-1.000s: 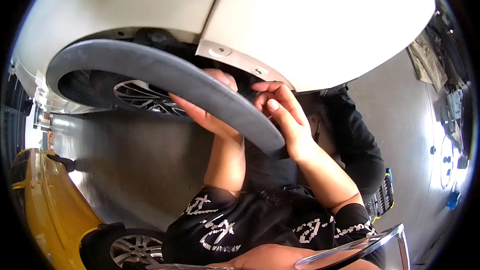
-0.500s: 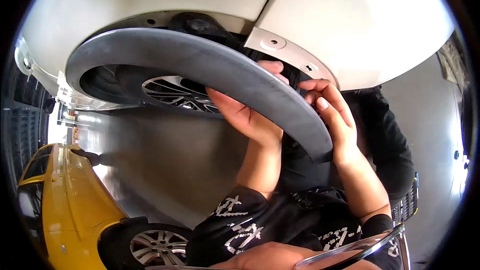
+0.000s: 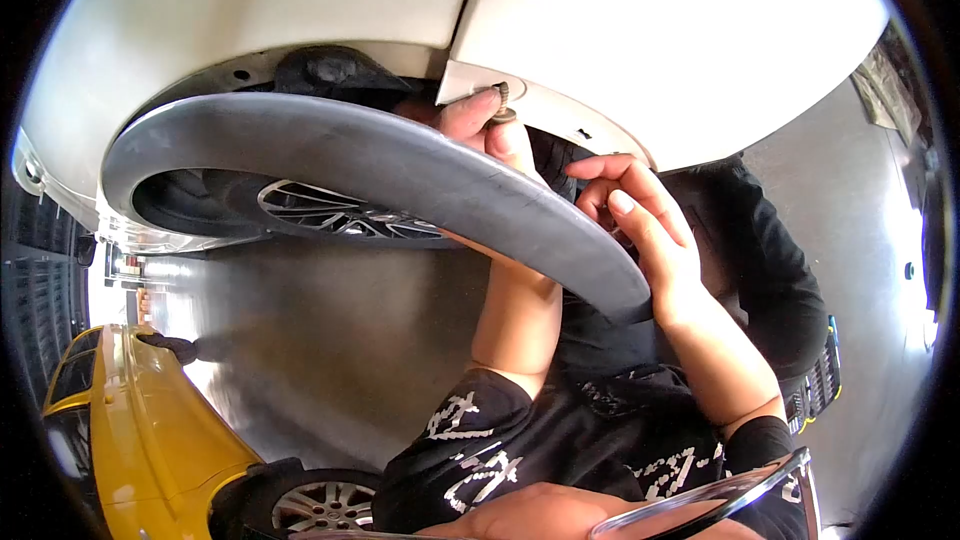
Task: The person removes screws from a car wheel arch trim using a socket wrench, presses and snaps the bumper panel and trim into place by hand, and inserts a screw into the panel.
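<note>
A dark grey curved wheel arch trim (image 3: pixel 380 155) stands away from the white car's fender edge in front of the wheel. Behind the trim, my left hand (image 3: pixel 490 130) pinches a small clip (image 3: pixel 503 108) at the round hole in the white flange (image 3: pixel 560 112); its palm is hidden by the trim. On the trim's right end rests my right hand (image 3: pixel 655 230), fingers curled and thumb raised; whatever lies between its fingers cannot be made out. The car wheel (image 3: pixel 350 212) shows below the trim.
White body panels (image 3: pixel 660 30) fill the top. A yellow car (image 3: pixel 160 410) is at the lower left. Just right of my right hand is a person's dark-clothed limb (image 3: pixel 770 260). A tool case (image 3: pixel 818 385) lies at the right on the grey floor (image 3: pixel 320 340).
My left hand has moved up behind the trim to the flange, and a small clip now shows in its fingers. My right hand stays at the trim's end. The view has shifted.
</note>
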`<action>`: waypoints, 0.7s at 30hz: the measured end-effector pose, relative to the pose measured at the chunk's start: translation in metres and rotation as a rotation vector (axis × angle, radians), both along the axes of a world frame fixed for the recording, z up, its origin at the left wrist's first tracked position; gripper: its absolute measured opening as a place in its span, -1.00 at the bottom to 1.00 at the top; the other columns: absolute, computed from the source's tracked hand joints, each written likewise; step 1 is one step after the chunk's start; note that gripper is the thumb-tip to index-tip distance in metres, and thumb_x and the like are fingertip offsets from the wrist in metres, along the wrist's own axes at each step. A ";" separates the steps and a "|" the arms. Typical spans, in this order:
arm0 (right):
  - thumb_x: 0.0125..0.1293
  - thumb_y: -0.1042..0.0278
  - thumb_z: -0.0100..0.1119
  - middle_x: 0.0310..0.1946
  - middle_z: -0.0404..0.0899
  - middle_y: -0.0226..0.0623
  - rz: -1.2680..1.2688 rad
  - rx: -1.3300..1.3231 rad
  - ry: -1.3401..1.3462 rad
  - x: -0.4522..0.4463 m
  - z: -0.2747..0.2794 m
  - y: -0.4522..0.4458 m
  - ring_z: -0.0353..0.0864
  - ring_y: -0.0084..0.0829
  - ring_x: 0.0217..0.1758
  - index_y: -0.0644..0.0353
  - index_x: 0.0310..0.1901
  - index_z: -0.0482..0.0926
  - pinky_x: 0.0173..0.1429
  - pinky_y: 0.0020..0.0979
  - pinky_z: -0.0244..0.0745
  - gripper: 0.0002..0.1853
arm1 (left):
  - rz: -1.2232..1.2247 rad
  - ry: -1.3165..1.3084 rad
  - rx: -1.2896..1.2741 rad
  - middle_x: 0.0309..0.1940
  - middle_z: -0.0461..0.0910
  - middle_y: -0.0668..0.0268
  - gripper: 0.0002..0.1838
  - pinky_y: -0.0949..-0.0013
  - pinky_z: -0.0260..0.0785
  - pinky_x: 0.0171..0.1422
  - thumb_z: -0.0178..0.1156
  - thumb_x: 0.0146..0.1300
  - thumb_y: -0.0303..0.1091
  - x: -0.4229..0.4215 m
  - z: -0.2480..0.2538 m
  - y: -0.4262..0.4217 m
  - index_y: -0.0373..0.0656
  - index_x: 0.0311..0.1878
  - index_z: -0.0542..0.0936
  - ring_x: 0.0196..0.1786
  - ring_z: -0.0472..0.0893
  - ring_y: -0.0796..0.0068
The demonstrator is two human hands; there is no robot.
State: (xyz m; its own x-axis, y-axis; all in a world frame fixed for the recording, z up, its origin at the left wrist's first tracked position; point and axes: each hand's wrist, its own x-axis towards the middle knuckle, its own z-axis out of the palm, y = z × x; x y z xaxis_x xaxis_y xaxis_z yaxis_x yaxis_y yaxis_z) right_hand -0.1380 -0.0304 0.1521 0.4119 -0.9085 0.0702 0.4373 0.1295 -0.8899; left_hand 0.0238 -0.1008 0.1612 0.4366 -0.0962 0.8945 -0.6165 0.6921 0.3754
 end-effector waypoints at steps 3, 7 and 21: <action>0.67 0.22 -0.10 -0.25 0.48 -0.54 0.017 0.024 -0.021 0.000 0.003 0.001 0.25 -0.79 -0.38 0.17 0.37 0.45 -0.28 -0.67 0.14 -0.61 | 0.052 -0.071 0.041 0.03 0.44 0.20 -0.64 0.25 0.38 0.13 0.15 0.61 -0.06 -0.001 0.002 0.000 -0.23 0.02 0.55 -0.01 0.49 0.39; 0.67 0.24 -0.09 -0.25 0.48 -0.54 0.021 0.031 -0.038 0.000 0.000 0.000 0.25 -0.78 -0.40 0.17 0.37 0.44 -0.28 -0.67 0.14 -0.62 | 0.165 -0.133 0.156 0.10 0.39 0.20 -0.66 0.19 0.34 0.23 0.17 0.59 -0.10 -0.009 0.009 0.014 -0.23 0.06 0.53 0.05 0.46 0.36; 0.66 0.24 -0.10 -0.24 0.51 -0.53 0.034 0.030 -0.037 0.002 0.004 0.001 0.25 -0.79 -0.40 0.18 0.38 0.43 -0.32 -0.69 0.12 -0.61 | -0.064 0.108 0.111 0.00 0.40 0.20 -0.71 0.18 0.29 0.25 0.20 0.55 -0.17 -0.031 0.020 0.014 -0.21 0.05 0.47 0.05 0.42 0.37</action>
